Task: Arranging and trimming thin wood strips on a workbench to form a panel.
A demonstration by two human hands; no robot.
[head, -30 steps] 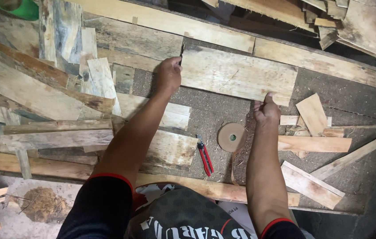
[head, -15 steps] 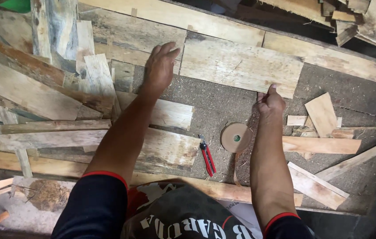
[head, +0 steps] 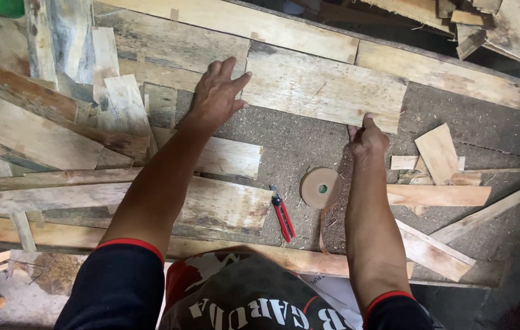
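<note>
- On the near left end of the pale veneer sheet (head: pixel 324 85) we see the left hand (head: pixel 216 95), spread flat with fingers apart and palm down, pressing rather than gripping.
- Along the sheet's near edge, further right, we find the right hand (head: pixel 367 139); its fingers are curled and the thumb points up against the edge, and it seems to pinch that edge, though we cannot tell for sure.
- We place the sheet lying flat across a dark, sawdust-strewn work surface (head: pixel 309 143), its long side running left to right between the two hands.
- Just below the right hand, beside the forearm, we note a roll of brown paper tape (head: pixel 321 187) lying flat, with a loose strip (head: pixel 323 232) trailing toward us.
- Left of the roll, we see a red-handled cutter (head: pixel 282 215) resting on the surface, between the two forearms.
- To the right, we count several short wood offcuts (head: pixel 438 153) scattered near the right hand, plus longer strips (head: pixel 437 195) beyond them.
- At the left, we see rough, weathered boards (head: pixel 33 134) stacked and overlapping under the left forearm.
- Beyond the sheet, we see more long planks (head: pixel 235 21) lying across the far edge.
</note>
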